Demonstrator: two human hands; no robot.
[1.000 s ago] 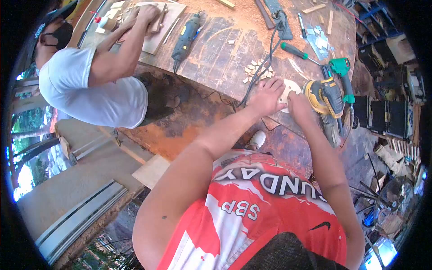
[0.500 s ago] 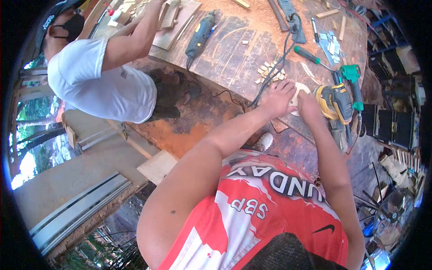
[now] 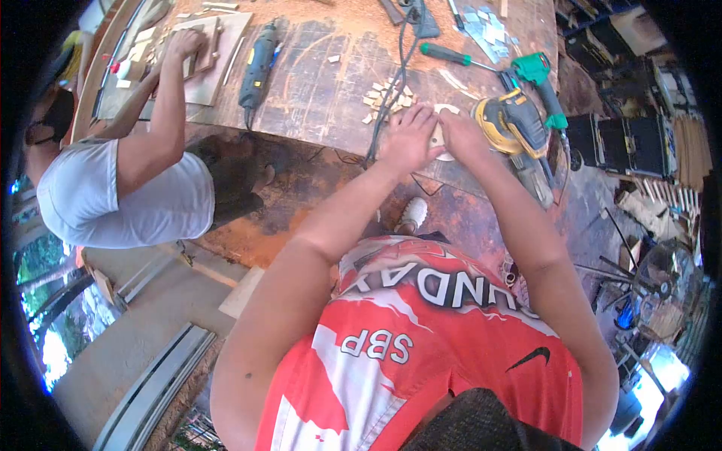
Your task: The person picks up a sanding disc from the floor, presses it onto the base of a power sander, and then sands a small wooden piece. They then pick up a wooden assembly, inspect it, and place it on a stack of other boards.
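A pale, rounded flat wooden piece [image 3: 438,135] with small holes lies at the near edge of the workbench, mostly covered by my hands. My left hand [image 3: 410,140] rests over its left side, fingers closed together on it. On the other side, my right hand [image 3: 461,137] is closed on the piece, its fingertips partly hidden. Just right of my right hand sits a yellow and black sander [image 3: 510,120]. Small wooden chips [image 3: 385,98] lie beyond my left hand, with a dark cable [image 3: 402,68] running across them.
A green-handled screwdriver [image 3: 445,54], a green and black power tool [image 3: 540,83] and a grey rotary tool [image 3: 258,71] lie on the workbench [image 3: 316,98]. At left, a co-worker in a white shirt [image 3: 128,188] has a hand on a wooden frame [image 3: 204,52].
The head view has turned, moving the bench and tools leftward in the picture. Both my hands stay on the wooden piece. More of the co-worker's arms and the wooden frame now shows.
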